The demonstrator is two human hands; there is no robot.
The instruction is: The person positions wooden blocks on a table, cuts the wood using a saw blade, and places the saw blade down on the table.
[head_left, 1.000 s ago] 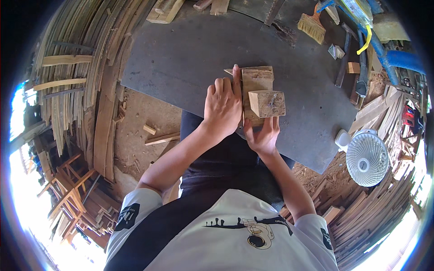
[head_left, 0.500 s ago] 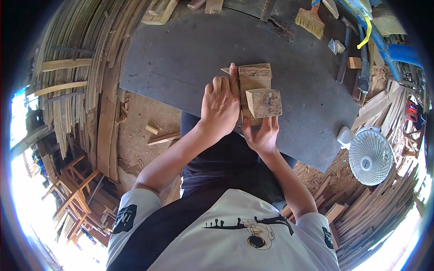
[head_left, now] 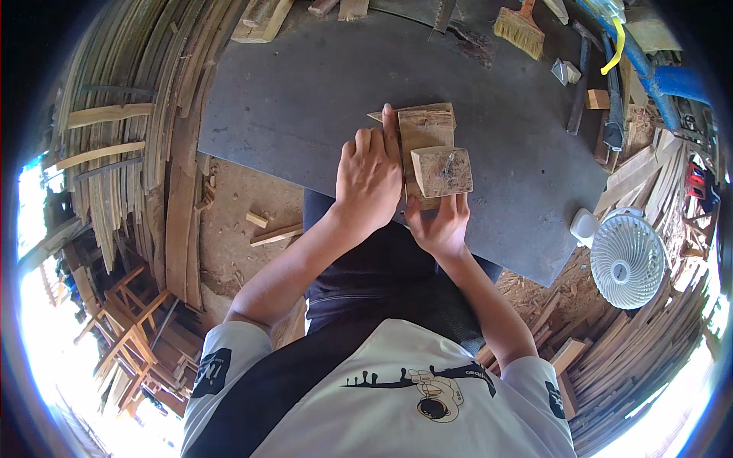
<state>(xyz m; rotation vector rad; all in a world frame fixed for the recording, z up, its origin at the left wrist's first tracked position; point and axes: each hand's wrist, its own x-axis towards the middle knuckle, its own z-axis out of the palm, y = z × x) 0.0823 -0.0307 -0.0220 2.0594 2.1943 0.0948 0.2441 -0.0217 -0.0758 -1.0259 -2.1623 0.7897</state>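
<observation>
Just above the middle of the frame, over the dark worktop (head_left: 305,114), is a stepped wooden piece (head_left: 426,137): a long, squared length with a chunkier, roughly cubic stub (head_left: 450,171) standing proud at its lower right. The left hand (head_left: 369,179) lies along the piece's left edge, forefinger stretched straight upward and the other fingers bent; its underside is hidden, so I cannot tell whether it grips anything. The right hand (head_left: 439,225) is partly open, thumb and fingers spread across the lower end, and seems to have hold of it there (some fingertips vanish below the stub).

To steady it well, I would press the left hand evenly along that edge, support the lower end from the right, and mind splinters on the raw ends. The stub's upper face looks coarse and dark-flecked, with a greyish mark in the middle; the long length is smoother and paler tan. A thin wooden point (head_left: 375,117) juts out left of the forefinger, while the worktop looks smooth, grey and scuffed.
</observation>
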